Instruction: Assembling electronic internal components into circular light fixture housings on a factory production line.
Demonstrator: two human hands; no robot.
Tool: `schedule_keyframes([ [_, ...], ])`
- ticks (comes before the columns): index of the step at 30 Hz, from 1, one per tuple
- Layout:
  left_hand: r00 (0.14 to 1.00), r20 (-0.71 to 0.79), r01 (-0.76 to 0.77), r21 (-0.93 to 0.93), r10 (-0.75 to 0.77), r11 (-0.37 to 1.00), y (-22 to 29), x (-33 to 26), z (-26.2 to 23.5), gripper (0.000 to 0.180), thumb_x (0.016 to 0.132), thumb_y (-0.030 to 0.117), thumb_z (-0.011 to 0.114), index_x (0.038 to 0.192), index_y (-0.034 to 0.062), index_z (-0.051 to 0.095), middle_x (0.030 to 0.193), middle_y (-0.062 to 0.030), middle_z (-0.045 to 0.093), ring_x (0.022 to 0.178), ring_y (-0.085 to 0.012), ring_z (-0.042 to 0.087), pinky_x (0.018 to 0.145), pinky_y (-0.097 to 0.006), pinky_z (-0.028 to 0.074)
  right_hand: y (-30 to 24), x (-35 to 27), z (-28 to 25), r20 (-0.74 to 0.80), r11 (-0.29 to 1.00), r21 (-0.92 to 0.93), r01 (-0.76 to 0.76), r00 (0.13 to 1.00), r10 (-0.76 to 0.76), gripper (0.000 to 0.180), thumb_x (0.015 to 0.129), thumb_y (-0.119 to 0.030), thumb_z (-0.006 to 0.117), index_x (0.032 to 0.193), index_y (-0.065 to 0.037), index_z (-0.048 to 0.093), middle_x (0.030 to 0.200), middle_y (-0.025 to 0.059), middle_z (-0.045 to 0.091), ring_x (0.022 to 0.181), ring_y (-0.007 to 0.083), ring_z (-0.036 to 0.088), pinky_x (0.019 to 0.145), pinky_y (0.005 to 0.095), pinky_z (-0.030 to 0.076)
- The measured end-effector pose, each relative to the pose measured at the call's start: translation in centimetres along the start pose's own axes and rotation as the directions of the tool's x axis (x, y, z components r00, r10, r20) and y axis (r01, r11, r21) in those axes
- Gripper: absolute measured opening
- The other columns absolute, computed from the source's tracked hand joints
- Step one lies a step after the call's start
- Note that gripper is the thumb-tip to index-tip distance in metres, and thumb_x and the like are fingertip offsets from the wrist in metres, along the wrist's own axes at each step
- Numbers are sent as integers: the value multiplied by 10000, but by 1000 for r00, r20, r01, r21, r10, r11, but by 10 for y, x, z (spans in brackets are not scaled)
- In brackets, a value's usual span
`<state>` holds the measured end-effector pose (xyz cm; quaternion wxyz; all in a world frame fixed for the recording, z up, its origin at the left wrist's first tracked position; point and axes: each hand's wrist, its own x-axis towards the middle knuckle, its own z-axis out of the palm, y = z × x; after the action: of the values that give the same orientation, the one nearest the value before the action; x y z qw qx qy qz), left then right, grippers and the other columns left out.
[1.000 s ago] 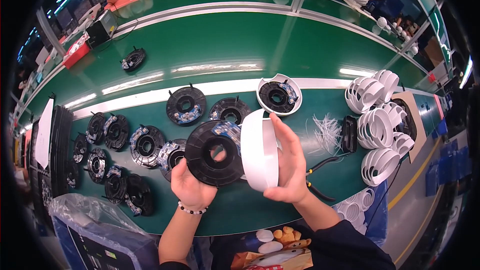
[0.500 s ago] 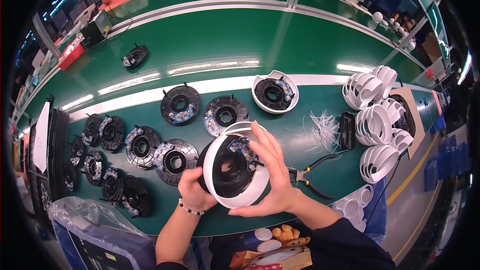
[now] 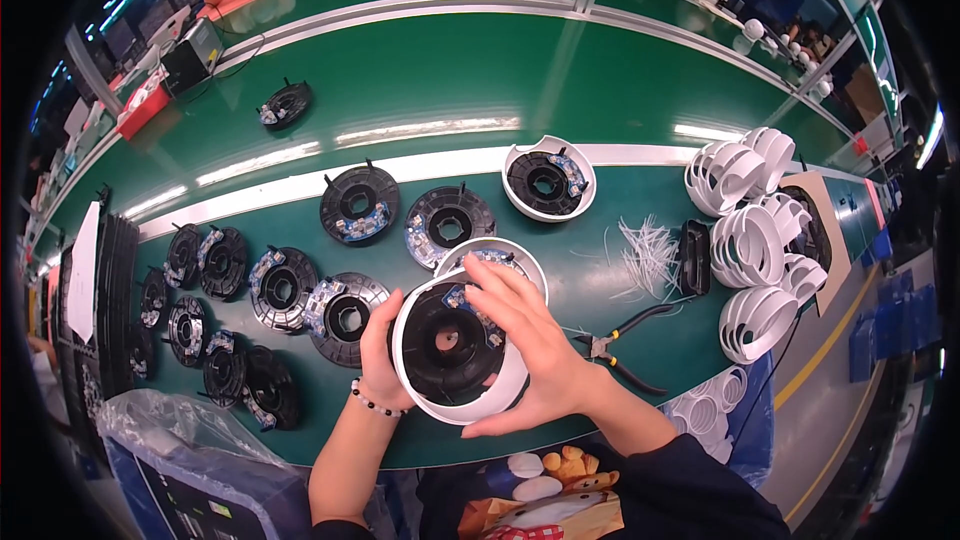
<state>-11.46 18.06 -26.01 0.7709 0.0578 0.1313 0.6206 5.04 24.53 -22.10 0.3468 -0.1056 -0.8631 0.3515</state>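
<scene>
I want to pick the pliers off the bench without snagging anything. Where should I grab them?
Take the pliers by the two black handles, coming from the right: they splay toward the bench's right edge with bare belt around them, while the jaws point left, close to the right hand.

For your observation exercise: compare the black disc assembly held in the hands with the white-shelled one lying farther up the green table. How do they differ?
The held assembly is gripped between the left hand and right hand, tilted; the finished unit on the table lies flat, untouched. The held assembly looks larger, being nearer the camera. Both pair a black disc with a white shell.
</scene>
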Motion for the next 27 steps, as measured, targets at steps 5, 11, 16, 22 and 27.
schedule_keyframes([
  [5, 999, -32, -22, 4, 22, 1000, 0, -4, 1, 509, 867, 407, 308, 1133, 2, 464, 1081, -157, 540, 955, -258, 546, 861, -386, 427, 0, 1, -5, -31, 997, 83, -5, 999, 8, 990, 489, -344, 793, 1269, -9, 283, 1332, 236, 248, 1199, 393, 269, 973, 448, 244],
  [11, 1000, -4, -3, -19, 3, 1000, 1, -4, 5, 509, 866, 400, 308, 1127, -7, 468, 1057, -156, 555, 935, -257, 558, 840, -383, 445, -3, 0, 0, -2, 1000, 15, -6, 1000, 6, 967, 498, -354, 787, 1271, -30, 304, 1335, 230, 251, 1191, 402, 278, 970, 451, 239],
  [16, 994, 3, -111, 31, 111, 993, -7, -5, 0, 499, 868, 393, 293, 1116, 10, 496, 1053, -135, 565, 950, -225, 556, 846, -345, 439, -4, -2, 10, -2, 995, -99, 2, 1000, -3, 919, 469, -326, 781, 1237, -34, 370, 1331, 222, 261, 1185, 421, 273, 939, 492, 280],
  [22, 979, 206, 5, -53, 6, 999, -4, -3, -1, 692, 848, 576, 194, 1203, 27, 422, 1148, -137, 506, 1027, -237, 515, 892, -355, 408, -3, -1, 7, 36, 991, -133, 8, 999, -3, 965, 456, -336, 785, 1255, -37, 334, 1326, 215, 271, 1166, 411, 295, 938, 481, 291],
  [27, 993, 105, 46, 9, -46, 999, -6, -1, -6, 778, 815, 645, 151, 1227, 32, 396, 1199, -145, 462, 1078, -242, 477, 917, -363, 387, 2, 1, -3, 115, 995, -98, 23, 993, -11, 1005, 439, -338, 788, 1267, -42, 303, 1327, 196, 280, 1150, 398, 316, 933, 463, 309],
])
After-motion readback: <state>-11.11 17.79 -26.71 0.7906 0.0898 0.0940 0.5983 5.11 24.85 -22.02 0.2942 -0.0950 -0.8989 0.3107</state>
